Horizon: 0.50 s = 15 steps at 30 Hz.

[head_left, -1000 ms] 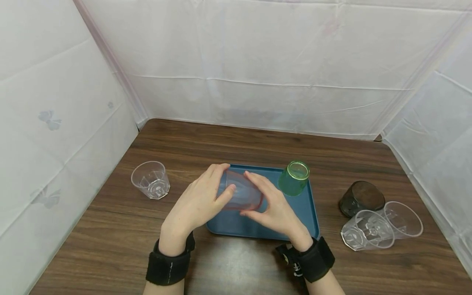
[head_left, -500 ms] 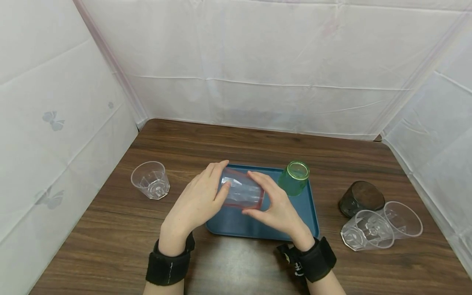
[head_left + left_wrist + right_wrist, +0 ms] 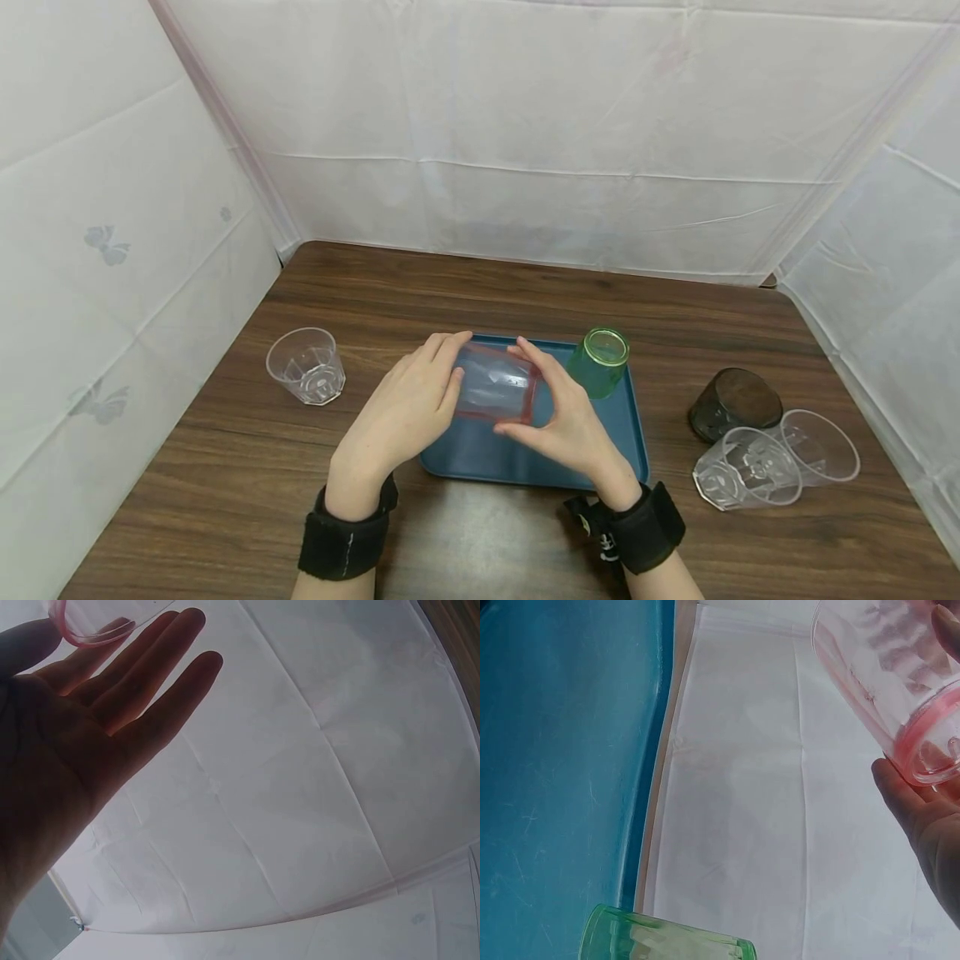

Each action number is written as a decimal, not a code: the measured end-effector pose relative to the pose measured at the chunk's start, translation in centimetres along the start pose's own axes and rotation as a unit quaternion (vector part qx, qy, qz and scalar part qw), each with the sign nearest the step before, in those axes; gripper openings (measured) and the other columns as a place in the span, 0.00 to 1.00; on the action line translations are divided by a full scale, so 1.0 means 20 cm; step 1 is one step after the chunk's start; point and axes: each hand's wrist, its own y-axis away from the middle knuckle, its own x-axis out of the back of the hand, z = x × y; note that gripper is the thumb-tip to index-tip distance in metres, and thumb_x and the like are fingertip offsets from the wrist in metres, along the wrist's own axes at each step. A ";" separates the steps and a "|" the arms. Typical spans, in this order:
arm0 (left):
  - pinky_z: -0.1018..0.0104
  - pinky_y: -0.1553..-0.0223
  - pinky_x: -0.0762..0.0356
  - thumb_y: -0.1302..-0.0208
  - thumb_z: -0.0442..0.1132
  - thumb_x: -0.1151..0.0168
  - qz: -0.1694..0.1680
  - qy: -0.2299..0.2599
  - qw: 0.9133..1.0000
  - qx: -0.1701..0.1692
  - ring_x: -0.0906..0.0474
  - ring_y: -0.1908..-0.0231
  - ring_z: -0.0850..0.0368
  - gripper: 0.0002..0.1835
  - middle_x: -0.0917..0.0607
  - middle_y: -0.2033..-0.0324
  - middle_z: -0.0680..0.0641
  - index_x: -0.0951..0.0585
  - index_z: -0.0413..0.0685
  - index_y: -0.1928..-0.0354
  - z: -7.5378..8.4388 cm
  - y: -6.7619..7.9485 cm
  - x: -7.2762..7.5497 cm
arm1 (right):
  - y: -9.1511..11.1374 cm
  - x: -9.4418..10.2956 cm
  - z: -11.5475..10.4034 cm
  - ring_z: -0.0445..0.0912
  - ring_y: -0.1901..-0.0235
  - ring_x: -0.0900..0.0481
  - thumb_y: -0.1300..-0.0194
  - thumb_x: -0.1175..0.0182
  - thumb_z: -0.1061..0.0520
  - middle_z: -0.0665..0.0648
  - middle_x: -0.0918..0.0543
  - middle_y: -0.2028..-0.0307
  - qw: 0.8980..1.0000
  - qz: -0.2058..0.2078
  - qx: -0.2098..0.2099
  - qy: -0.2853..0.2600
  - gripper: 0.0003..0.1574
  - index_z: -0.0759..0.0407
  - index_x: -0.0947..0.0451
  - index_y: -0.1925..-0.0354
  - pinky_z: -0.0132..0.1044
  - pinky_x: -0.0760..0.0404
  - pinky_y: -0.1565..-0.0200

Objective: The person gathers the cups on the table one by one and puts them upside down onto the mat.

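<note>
A clear, pink-tinted cup [image 3: 491, 385] lies sideways in the air over the blue tray [image 3: 517, 462], its thick base towards the right. My left hand [image 3: 401, 400] holds its rim end, the thumb on the near side and the fingers behind; the left wrist view shows the pink rim [image 3: 82, 641] between thumb and fingers. Round the base end curve the thumb and fingers of my right hand [image 3: 570, 421]. An upside-down green cup [image 3: 597, 364] stands at the tray's far right corner, just beyond the right hand.
One clear cup [image 3: 311, 371] stands upright on the wooden table at left. At right are a dark cup [image 3: 731, 408] and two clear cups, a nearer one [image 3: 738, 475] and one behind it [image 3: 821, 450]. White sheets [image 3: 525, 125] enclose the table's back and sides.
The pink-tinted cup has turned a little in my hands, from tilted to more level. The right hand's fingers have shifted slightly round the base. The other cups have stayed put.
</note>
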 end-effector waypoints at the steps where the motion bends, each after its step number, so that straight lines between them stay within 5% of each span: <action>1: 0.52 0.48 0.30 0.31 0.42 0.58 0.001 -0.001 1.000 -0.002 0.28 0.50 0.51 0.23 0.28 0.46 0.46 0.36 0.44 0.37 0.00 0.00 0.00 | 0.00 0.00 0.00 0.47 0.44 0.32 0.57 0.28 0.53 0.58 0.32 0.40 1.000 0.001 -0.001 0.000 0.60 0.60 0.49 0.32 0.45 0.26 0.51; 15: 0.53 0.50 0.29 0.32 0.39 0.56 -0.002 -0.026 0.999 -0.018 0.27 0.50 0.53 0.21 0.25 0.48 0.46 0.33 0.44 0.38 -0.01 -0.01 -0.01 | -0.03 0.02 -0.07 0.49 0.45 0.31 0.64 0.25 0.59 0.64 0.30 0.43 1.000 0.022 0.006 0.009 0.61 0.69 0.46 0.35 0.47 0.26 0.52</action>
